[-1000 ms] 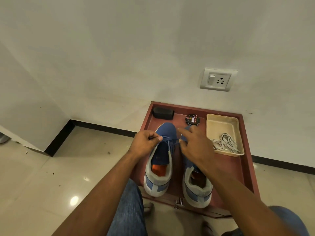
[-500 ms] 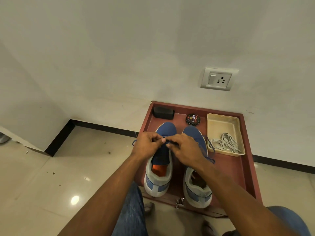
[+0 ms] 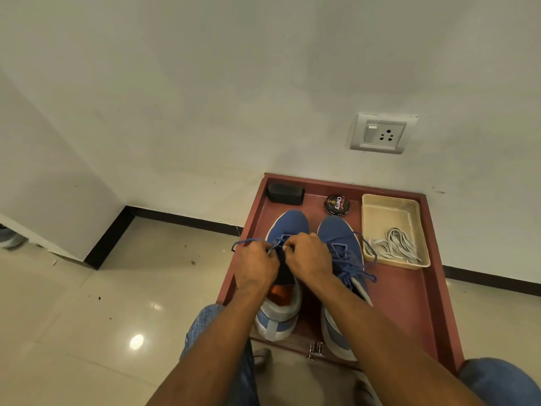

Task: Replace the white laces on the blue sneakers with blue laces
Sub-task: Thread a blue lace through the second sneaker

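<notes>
Blue lace pinched btwn both hands' fingers

A white switch-and-socket plate sat on the plain white wall. Below it ran a black skirting strip, and below that lay glossy cream floor tiles with scattered dark specks. Far left of the plate, a second white wall jutted forward. A bright light spot glinted on the tiles.

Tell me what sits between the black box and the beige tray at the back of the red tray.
In the head view, a round black polish tin marked Cherry sits between the black box and the beige tray, touching neither.
</notes>
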